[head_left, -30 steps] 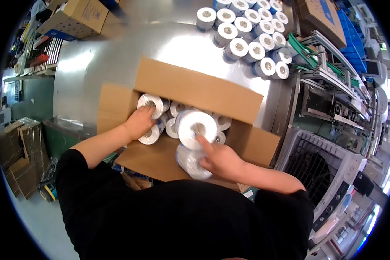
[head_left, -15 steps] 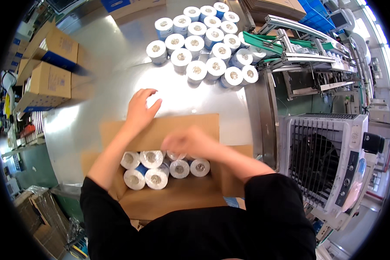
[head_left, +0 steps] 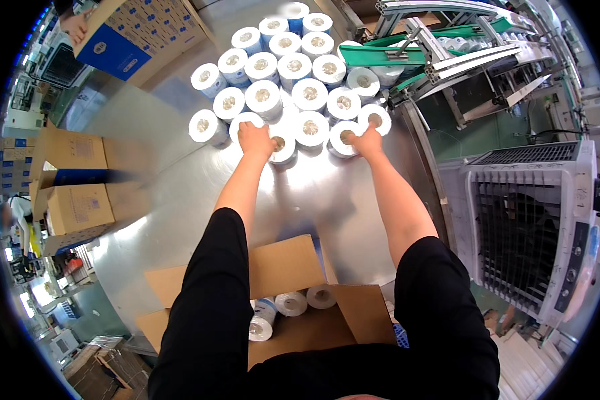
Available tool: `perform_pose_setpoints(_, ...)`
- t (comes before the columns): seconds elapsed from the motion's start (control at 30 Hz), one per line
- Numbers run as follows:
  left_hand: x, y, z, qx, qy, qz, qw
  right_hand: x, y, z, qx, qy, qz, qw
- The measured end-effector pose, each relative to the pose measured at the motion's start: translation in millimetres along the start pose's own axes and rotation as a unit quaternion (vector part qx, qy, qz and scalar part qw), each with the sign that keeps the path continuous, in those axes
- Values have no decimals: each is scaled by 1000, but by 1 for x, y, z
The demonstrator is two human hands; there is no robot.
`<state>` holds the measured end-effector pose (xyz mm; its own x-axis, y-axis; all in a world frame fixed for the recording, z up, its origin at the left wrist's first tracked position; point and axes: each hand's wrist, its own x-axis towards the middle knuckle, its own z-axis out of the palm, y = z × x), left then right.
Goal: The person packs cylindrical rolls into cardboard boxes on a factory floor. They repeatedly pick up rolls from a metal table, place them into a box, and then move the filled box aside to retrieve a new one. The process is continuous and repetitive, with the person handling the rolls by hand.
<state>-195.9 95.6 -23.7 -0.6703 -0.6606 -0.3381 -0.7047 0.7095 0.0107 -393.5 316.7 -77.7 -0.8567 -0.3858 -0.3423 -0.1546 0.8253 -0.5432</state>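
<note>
Wrapped toilet paper rolls [head_left: 262,97] stand upright in a cluster on the steel table. My left hand [head_left: 255,141] grips the near edge of the group, with its digits at the cores of two neighbouring rolls, one being the front roll [head_left: 285,153]. Farther right, my right hand [head_left: 367,143] has hold of another pair, a near roll [head_left: 339,148] and the roll [head_left: 378,115] beside it; its fingertips reach into the cores. Close to my body sits an open cardboard box [head_left: 287,267] containing several rolls [head_left: 291,304], partly hidden by my left sleeve.
A green-railed conveyor [head_left: 387,55] meets the table at the far right, with an air cooler [head_left: 520,220] nearer. Cartons [head_left: 80,207] stand at the left. A blue-and-tan carton [head_left: 140,40] stands at the far left, another person's hand [head_left: 77,27] beside it.
Both hands have left the box area and reached forward to the rolls on the table, taking hold of them. The view has shifted, so the box appears lower.
</note>
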Motion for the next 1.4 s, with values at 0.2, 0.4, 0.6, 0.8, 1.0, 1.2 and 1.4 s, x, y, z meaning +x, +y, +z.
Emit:
perform_pose_setpoints(0.2, -56, -74, -25, -94, -23, 77, 992, -58, 26, 2, -22, -89, -137, 986)
perform_pose_setpoints(0.4, -247, -143, -157, -377, 86, 51, 921, -187, 96, -14, -15, -138, -133, 981)
perform_pose_setpoints(0.6, -424, -147, -100, -784, -191, 24, 590, -228, 73, -106, 173, 11, -134, 976)
perform_pose_setpoints(0.8, -468, -27, -63, -175, 28, 278, 944, -341, -95, -239, 146, 75, -385, 908)
perform_pose_setpoints(1.0, -458, -45, 82, -355, 129, 240, 894, -478, -130, -197, -174, -349, -535, 750)
perform_pose_setpoints(1.2, -469, -47, 27, -40, 6, 309, 950, -470, -34, -77, -367, -332, -442, 748)
perform_pose_setpoints(1.4, -439, -60, -17, -105, -197, 324, 919, -461, -27, -64, -409, -284, -463, 733)
